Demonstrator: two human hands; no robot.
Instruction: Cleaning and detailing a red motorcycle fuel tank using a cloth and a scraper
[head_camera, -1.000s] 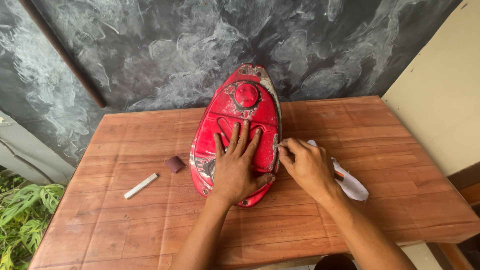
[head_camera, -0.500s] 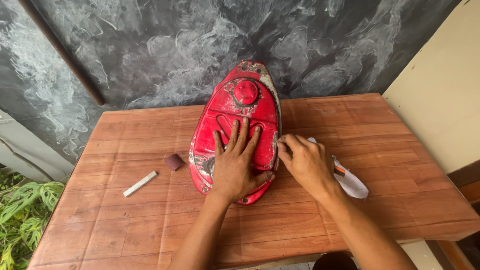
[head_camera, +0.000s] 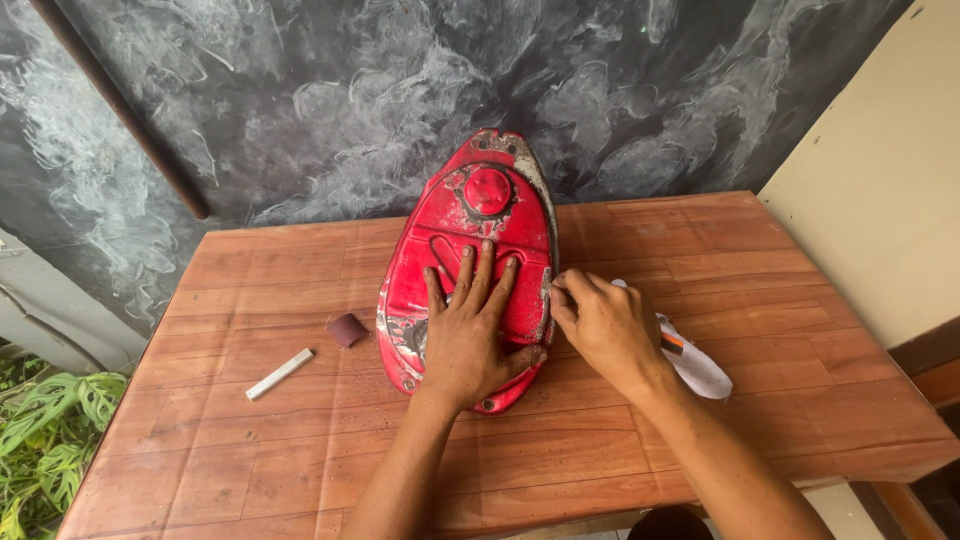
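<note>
Head view, wooden table (head_camera: 250, 470): worn red fuel tank (head_camera: 480, 240) lying flat at centre, unmoved over the last second. Left hand (head_camera: 468, 335) pressed flat on tank, fingers spread, same place as before. Right hand (head_camera: 605, 325) at tank's right edge, fingertips pinched against chipped rim, shifted only slightly; anything held there not discernible. White cloth (head_camera: 700, 368) right of tank, partly under right hand. Small maroon pad (head_camera: 348, 328) and pale stick (head_camera: 279, 373) left of tank, well apart from both hands.

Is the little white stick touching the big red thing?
No, the white stick lies alone on the wooden table, well off to the left of the red tank, with a small dark reddish piece between them.
</note>
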